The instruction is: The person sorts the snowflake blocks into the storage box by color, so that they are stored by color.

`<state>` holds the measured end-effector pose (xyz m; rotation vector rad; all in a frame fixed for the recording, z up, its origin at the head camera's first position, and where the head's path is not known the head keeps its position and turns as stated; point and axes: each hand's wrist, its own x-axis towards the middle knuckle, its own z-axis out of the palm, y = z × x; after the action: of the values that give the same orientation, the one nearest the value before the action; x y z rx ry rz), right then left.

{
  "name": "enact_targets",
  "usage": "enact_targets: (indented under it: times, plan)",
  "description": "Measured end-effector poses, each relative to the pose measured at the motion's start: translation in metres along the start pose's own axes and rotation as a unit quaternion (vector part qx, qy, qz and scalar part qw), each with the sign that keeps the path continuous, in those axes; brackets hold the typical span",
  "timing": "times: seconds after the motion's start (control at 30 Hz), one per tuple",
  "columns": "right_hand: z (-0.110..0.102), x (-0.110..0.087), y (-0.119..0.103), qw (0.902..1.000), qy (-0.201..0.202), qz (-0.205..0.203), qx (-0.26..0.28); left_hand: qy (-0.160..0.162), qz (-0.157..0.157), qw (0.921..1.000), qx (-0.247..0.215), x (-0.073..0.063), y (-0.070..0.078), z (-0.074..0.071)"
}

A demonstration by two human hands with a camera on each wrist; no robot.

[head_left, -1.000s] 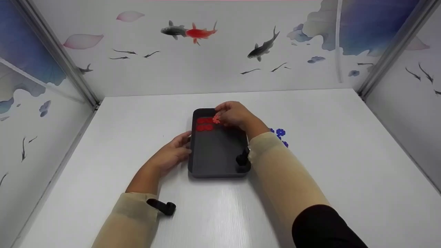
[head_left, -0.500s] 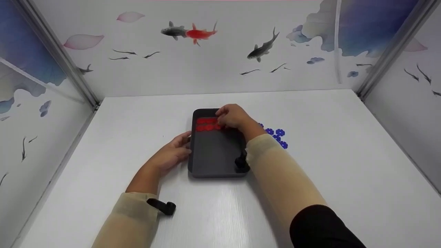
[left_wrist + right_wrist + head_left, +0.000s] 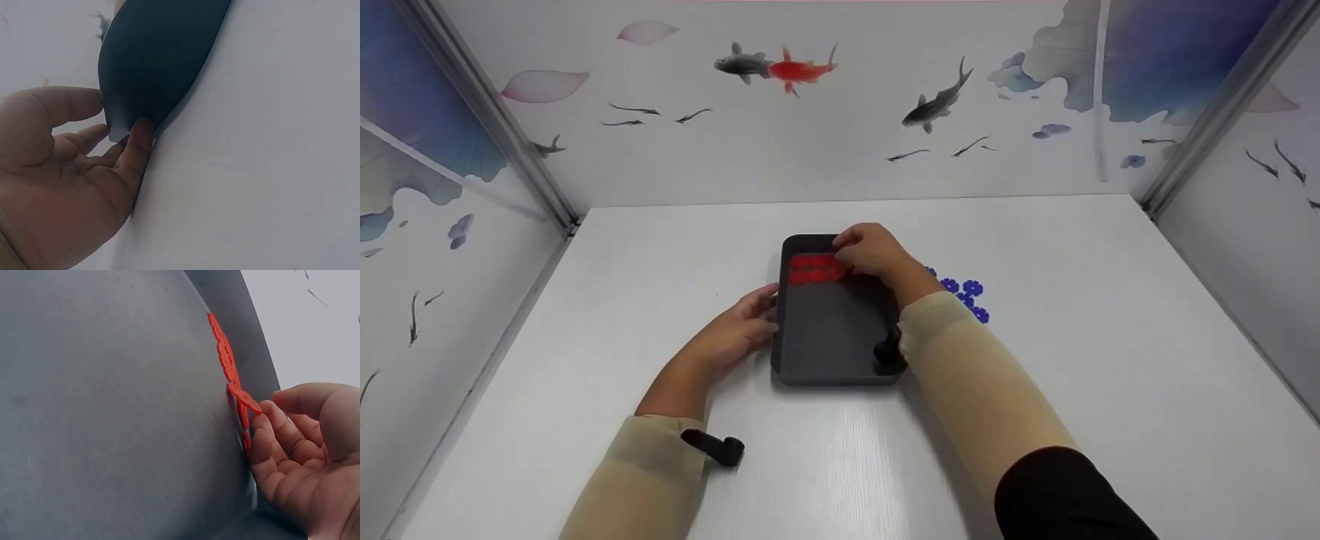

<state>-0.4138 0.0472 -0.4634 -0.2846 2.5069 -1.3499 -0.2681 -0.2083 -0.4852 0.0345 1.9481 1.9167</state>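
A dark grey rectangular tray (image 3: 832, 330) lies on the white table, with flat red flower-shaped pieces (image 3: 810, 268) in two rows near its far end. My right hand (image 3: 874, 251) reaches over the tray's far right part, fingers curled down at the end of these rows. In the right wrist view, one red flower-shaped piece (image 3: 244, 398) tilts up from the others, its raised end at my fingertips. My left hand (image 3: 735, 334) rests against the tray's left side. Its loosely extended fingers touch the tray's outer wall (image 3: 157, 56) in the left wrist view.
Several blue flower-shaped pieces (image 3: 971, 289) lie on the table right of the tray, partly hidden behind my right forearm. White panels printed with fish (image 3: 934, 105) enclose the table at the back and sides.
My right hand has lowered the red flower-shaped piece to the right end of the rows, and its fingers stay there. The left hand keeps its place at the tray.
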Motion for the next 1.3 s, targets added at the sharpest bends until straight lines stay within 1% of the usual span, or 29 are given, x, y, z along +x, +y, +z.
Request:
enact_targets:
  times: [0.17,0.3,0.37,0.47,0.67,0.87,0.97,1.07,1.17,1.3]
  plan:
    - [-0.002,-0.002,-0.001,0.9996,-0.001,-0.016,0.025,-0.001,0.0,1.0,0.002,0.001,0.0,0.0]
    - [-0.009,-0.007,-0.006,0.9969,-0.013,-0.025,0.074,0.001,-0.001,1.0,0.0,0.001,-0.001,0.0]
    - [-0.016,-0.012,-0.01,0.9944,-0.016,-0.03,0.1,0.001,-0.003,1.0,0.0,0.001,-0.001,0.0]
    - [-0.029,-0.022,-0.014,0.9917,-0.011,-0.039,0.122,0.003,-0.004,1.0,-0.001,0.002,-0.001,0.0]
    - [-0.06,-0.048,-0.014,0.9904,0.014,-0.063,0.123,0.005,-0.004,1.0,0.0,0.002,-0.001,0.0]
    - [-0.087,-0.078,0.0,0.9903,0.035,-0.063,0.119,0.007,-0.002,1.0,0.001,0.0,-0.001,-0.001]
    - [-0.097,-0.09,0.011,0.9884,0.041,-0.067,0.13,0.005,0.0,1.0,0.001,-0.001,-0.001,-0.002]
    - [-0.109,-0.099,0.024,0.9879,0.047,-0.071,0.13,-0.002,0.003,1.0,0.003,-0.001,-0.001,-0.003]
    - [-0.121,-0.107,0.036,0.9901,0.049,-0.062,0.116,-0.004,0.005,0.9999,0.008,0.0,-0.002,-0.002]
    - [-0.137,-0.116,0.051,0.9939,0.049,-0.036,0.092,-0.001,0.002,0.9999,0.011,0.001,-0.002,-0.001]
